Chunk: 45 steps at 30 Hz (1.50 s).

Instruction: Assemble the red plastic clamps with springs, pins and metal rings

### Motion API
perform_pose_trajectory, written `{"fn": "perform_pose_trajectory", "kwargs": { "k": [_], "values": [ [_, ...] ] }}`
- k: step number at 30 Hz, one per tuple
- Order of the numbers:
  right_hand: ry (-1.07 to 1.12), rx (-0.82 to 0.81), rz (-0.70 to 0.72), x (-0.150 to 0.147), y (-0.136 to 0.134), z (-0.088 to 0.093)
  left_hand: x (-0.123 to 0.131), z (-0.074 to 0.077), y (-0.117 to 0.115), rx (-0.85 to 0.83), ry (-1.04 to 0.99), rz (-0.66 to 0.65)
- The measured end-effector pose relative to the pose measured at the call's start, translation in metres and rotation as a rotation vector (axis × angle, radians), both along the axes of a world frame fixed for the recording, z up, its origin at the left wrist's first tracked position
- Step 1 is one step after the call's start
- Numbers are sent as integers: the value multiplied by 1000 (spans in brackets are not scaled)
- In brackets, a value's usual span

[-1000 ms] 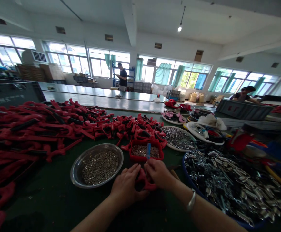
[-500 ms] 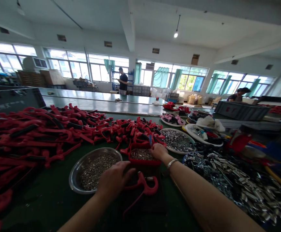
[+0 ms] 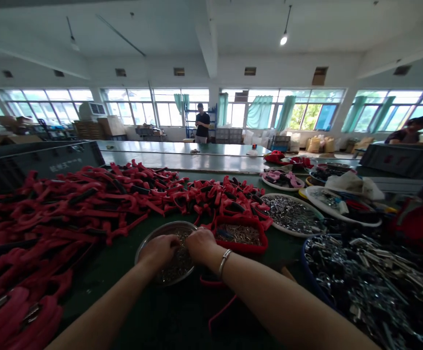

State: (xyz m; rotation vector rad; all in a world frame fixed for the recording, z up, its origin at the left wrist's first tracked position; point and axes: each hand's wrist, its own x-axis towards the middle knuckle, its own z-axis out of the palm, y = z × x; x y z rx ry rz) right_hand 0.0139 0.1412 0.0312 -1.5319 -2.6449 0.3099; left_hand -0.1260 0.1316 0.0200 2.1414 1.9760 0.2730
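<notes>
A steel bowl (image 3: 143,243) of small metal parts (image 3: 177,260) stands in front of me. My left hand (image 3: 159,253) reaches over its left side, fingers curled down to the parts. At the bowl's right side is my right hand (image 3: 201,244), a bracelet on its wrist and its fingers pinched together. What either hand's fingers hold is hidden. Just right of them sits a red tray (image 3: 259,249) of metal pins (image 3: 241,233), with a small blue object (image 3: 225,234) lying in it. A red plastic tool frame (image 3: 211,281) shows partly below my right wrist.
A large heap of red plastic tool frames (image 3: 98,199) covers the left and back. To the right are a plate of metal parts (image 3: 293,216) and a wide pile of metal pieces (image 3: 375,277). Grey crates (image 3: 76,158) stand behind. Two people are farther off.
My right hand has moved left from the red tray to the bowl; the blue object now lies in the tray. My left hand's fingers have curled into the bowl. The view has turned left.
</notes>
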Motion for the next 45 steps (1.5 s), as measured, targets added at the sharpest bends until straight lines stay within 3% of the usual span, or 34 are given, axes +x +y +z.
{"fn": "perform_pose_trajectory", "kwargs": {
  "k": [6, 15, 20, 25, 29, 33, 45],
  "values": [
    [121, -7, 10, 8, 8, -6, -18, -1, 1, 15, -137, 29],
    [563, -58, -99, 35, 7, -17, 1, -7, -4, 24, -308, -52],
    [712, -135, -145, 75, -8, -12, 23, 5, -20, 23, -409, -157],
    [810, -114, -222, 133, -29, -9, 63, 13, -45, -42, -548, -312],
    [880, -144, -313, 168, -50, -19, 96, 5, -57, -73, -489, -366],
    [972, -245, -418, 184, -70, -33, 115, -4, -60, -51, -355, -380],
    [1220, -349, -545, 193, -85, -42, 124, -8, -62, -30, -276, -323]
  ]
}}
